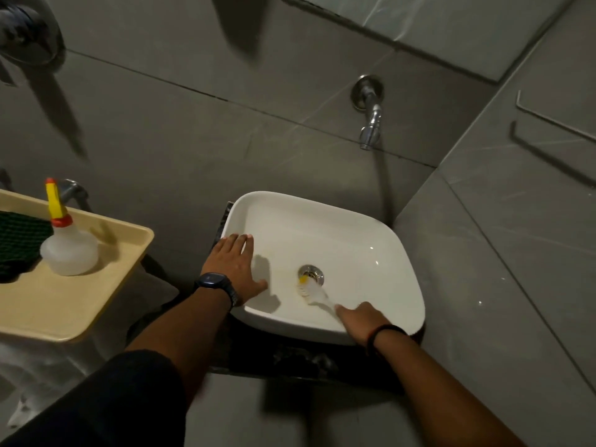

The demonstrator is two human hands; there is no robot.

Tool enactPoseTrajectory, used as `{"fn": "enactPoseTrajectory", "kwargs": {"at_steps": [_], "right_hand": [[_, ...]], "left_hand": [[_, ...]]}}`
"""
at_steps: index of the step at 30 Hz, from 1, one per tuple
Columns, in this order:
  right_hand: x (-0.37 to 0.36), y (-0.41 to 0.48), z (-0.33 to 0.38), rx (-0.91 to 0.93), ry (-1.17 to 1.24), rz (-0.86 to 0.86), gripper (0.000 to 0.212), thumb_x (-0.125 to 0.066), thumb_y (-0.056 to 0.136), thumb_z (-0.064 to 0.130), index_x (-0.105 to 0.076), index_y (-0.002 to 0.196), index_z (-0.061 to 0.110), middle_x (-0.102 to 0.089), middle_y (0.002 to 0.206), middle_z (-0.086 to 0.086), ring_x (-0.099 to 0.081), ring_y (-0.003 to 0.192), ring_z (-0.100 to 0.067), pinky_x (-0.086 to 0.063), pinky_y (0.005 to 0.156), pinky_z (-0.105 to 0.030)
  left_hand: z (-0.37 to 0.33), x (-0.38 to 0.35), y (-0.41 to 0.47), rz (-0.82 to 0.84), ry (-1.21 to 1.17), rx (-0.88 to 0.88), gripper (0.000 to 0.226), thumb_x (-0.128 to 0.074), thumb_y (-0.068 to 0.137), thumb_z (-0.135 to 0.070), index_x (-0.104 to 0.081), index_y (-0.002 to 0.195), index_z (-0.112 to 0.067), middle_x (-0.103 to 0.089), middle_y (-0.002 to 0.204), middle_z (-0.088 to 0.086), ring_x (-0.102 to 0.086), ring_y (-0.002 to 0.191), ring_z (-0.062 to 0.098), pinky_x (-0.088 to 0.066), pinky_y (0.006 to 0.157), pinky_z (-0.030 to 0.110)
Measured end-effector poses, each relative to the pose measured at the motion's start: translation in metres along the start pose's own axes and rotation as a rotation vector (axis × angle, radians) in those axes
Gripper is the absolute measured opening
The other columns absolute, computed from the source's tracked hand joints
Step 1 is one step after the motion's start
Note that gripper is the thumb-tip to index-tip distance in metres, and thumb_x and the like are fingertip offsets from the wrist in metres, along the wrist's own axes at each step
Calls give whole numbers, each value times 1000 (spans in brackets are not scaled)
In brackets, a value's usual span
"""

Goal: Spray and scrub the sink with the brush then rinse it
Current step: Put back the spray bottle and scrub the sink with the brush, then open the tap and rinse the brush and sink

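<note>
A white rectangular sink (380, 253) sits in the corner against grey tiled walls. My right hand (358, 321) grips the handle of a white brush (311, 290) with a yellow tip; its head rests on the basin floor beside the metal drain (312, 271). My left hand (237, 262) lies flat with fingers spread on the sink's left rim, holding nothing; a dark watch is on that wrist. A clear spray bottle (66, 243) with a yellow and red nozzle stands upright on a beige tray to the left.
The beige tray (71, 304) at left also holds a dark green cloth (19, 243). A chrome wall tap (370, 124) juts out above the sink's far side. A wire rack (554, 121) hangs on the right wall. Another metal fitting (29, 33) is at top left.
</note>
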State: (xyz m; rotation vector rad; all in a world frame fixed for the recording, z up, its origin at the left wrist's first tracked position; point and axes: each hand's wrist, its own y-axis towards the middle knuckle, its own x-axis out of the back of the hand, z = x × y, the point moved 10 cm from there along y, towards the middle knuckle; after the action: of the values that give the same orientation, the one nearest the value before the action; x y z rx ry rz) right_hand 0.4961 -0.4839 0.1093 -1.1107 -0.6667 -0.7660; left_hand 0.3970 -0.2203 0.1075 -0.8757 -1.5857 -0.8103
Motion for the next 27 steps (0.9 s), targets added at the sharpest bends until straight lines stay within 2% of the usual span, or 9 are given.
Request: {"fn": "enactPoseTrajectory", "kwargs": {"at_steps": [4,6,9,11,13,15,20,23,27], "right_hand": [[-1,-13,15,53,-20,-17,61,-41,86,59,-56,115,8,-64,110,-14,-59,89,-26,-45,74,-32],[8,-22,10,29,133,0,50,-40,87,58,-56,92,11,-63,82,-8,-58,65,-19,-43,57,-28],[31,-38,-2,-20,457,99,50,-43,85,58,-47,65,13,-42,40,2,-32,29,-12,-25,37,-15],[54,-43,-6,-39,595,131,51,-44,84,60,-44,61,14,-34,37,3,-23,28,-12,-19,37,-14],[76,-45,-4,-39,684,160,53,-43,82,62,-41,57,15,-32,38,3,-21,30,-11,-18,37,-16],[93,-42,3,-29,736,190,56,-42,84,62,-41,51,15,-32,39,2,-22,31,-11,-20,35,-17],[116,-17,20,29,841,279,63,-40,88,59,-45,42,14,-33,36,0,-25,28,-11,-25,32,-15],[119,0,24,10,855,320,62,-40,87,59,-44,45,14,-30,36,1,-24,28,-12,-23,33,-14],[123,25,22,-50,835,317,62,-40,87,61,-43,46,14,-30,36,0,-24,27,-13,-24,32,-14]], "left_hand": [[0,-1,-14,40,2,50,85,-38,83,-59,-9,147,-11,-17,155,9,-10,142,25,-3,116,39],[-2,-4,-24,120,13,69,81,-36,86,-58,-9,147,-11,-15,156,9,-8,142,24,-4,116,38],[-15,18,-32,141,-79,70,72,-43,87,-57,-29,142,-12,-33,148,10,-27,136,26,-22,111,37],[-25,56,-24,18,-319,132,60,-50,87,-54,-48,131,-13,-52,134,9,-47,121,27,-38,99,37],[-37,102,-4,-139,-647,210,49,-57,85,-48,-60,120,-13,-62,123,6,-56,111,25,-43,93,34],[-57,143,30,-188,-877,209,41,-57,87,-44,-63,113,-13,-66,116,6,-59,108,24,-44,92,34],[-105,206,127,-110,-1085,115,46,-40,96,-41,-57,120,-7,-58,126,16,-51,117,32,-39,100,42],[-124,199,165,33,-1161,69,44,-34,99,-35,-60,115,-2,-59,124,17,-51,115,30,-36,95,36],[-147,178,182,145,-1294,-28,36,-32,100,-28,-65,103,-11,-64,116,11,-53,106,20,-32,87,30]]}}
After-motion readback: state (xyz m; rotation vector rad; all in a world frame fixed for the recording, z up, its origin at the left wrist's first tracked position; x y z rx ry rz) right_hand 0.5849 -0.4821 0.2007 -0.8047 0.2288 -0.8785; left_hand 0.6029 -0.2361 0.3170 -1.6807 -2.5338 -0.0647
